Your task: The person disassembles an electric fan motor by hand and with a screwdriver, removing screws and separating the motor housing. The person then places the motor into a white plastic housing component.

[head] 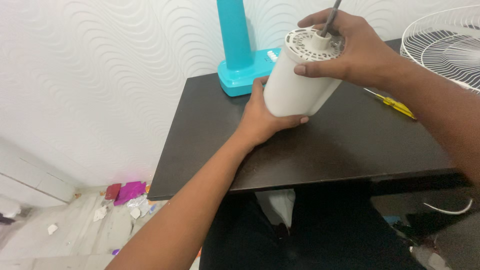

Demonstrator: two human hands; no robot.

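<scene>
A white cylindrical fan motor housing [295, 85] is held tilted above the dark table [320, 145]. A grey shaft [330, 17] sticks out of its vented top end. My left hand [262, 117] cups the housing's lower end from underneath. My right hand [350, 47] wraps around the top end, fingers over the vented face and around the shaft.
A turquoise fan stand and base [240, 55] stands at the table's far edge against the patterned wall. A white wire fan grille [447, 42] lies at the right. A yellow-handled screwdriver [395, 104] rests on the table beneath my right forearm. Scraps of litter [125, 197] lie on the floor.
</scene>
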